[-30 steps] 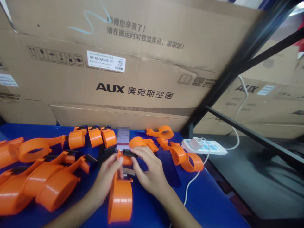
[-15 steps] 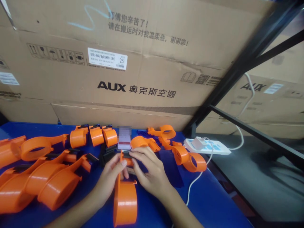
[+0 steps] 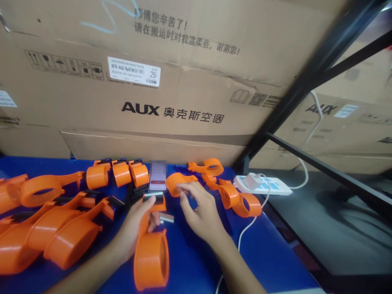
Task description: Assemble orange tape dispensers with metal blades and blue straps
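Note:
My left hand [image 3: 139, 220] is closed around the neck of an orange tape dispenser [image 3: 151, 261], its thumb on the black piece at the head. The dispenser's wide ring hangs below the hand, toward me. Away from it, my right hand [image 3: 199, 210] has its thumb and index finger apart, with nothing visible between them. Its fingertips overlap another orange dispenser [image 3: 175, 184] lying behind; whether they touch it I cannot tell. Small silvery strips [image 3: 167, 218] lie just right of my left fingers. Black parts [image 3: 134, 200] sit behind my left hand.
Many orange dispensers [image 3: 72, 243] lie on the blue tabletop [image 3: 275, 253] at left, with more [image 3: 248, 205] at right. A phone [image 3: 157, 184] stands by a large cardboard box [image 3: 171, 143]. A white power strip [image 3: 275, 187], its cable and a black metal frame [image 3: 288, 90] are at right.
My right hand has come off the dispenser's head and moved slightly right. My left hand still holds the dispenser, now shifted left and turned, with the black piece and silvery strips more exposed.

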Demonstrator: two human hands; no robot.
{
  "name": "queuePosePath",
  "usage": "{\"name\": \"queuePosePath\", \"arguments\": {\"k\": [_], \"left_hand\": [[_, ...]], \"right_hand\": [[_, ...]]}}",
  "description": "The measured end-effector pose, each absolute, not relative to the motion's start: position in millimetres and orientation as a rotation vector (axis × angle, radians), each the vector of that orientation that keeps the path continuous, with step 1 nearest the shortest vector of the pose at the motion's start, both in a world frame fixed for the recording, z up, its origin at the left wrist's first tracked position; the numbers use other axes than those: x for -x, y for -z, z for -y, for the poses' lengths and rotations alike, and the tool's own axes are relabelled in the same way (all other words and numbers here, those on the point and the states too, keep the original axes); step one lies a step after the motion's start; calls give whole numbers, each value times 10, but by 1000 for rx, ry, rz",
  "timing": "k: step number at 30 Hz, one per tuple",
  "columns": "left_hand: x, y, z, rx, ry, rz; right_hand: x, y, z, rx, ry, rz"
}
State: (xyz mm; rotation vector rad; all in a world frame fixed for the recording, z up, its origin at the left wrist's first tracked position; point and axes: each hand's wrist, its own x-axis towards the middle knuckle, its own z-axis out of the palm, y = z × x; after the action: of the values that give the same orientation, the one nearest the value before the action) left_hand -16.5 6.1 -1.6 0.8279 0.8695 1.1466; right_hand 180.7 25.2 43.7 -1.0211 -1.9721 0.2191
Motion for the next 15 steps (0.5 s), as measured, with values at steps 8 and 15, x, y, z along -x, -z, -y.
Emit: {"name": "queuePosePath", "arguments": {"k": [8,15], "left_hand": [[188,11,-86,-782,-1179,-911],[190,13,-92,-802,-1195,-926]], "right_hand": [[-1970,-409,-304,1322,-113,2454],[-1954,-408,-302,1371,-157,2524]]}}
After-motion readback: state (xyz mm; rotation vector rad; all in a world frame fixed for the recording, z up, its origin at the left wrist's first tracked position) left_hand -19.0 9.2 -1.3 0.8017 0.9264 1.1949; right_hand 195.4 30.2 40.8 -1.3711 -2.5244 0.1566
